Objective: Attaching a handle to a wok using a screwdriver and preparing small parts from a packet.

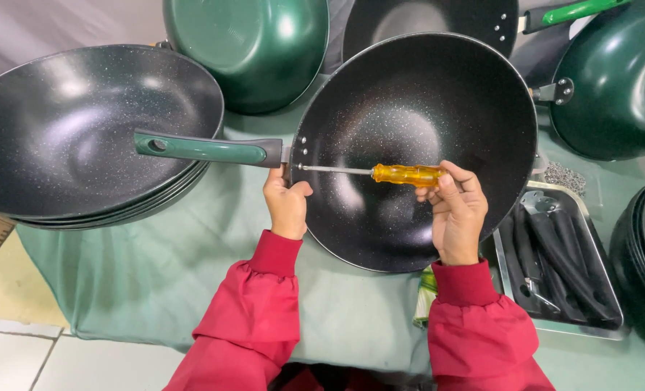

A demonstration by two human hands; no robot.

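At frame centre a black speckled wok (416, 123) is gripped at its rim by the left hand (286, 206), beside its green handle (206, 148), while an amber-handled screwdriver (402, 174) is grasped by the right hand (456, 213), its tip set at the handle rivets.

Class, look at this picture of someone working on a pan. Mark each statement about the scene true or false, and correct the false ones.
1. The right hand holds a screwdriver with an amber handle. True.
2. The screwdriver tip points away from the pan's handle. False: it points at the rim where the green handle joins the pan.
3. The left hand grips the pan's rim just below the handle. True.
4. The sleeves are blue. False: they are red.
5. The tray at the right holds spoons. False: it holds dark pan handles.
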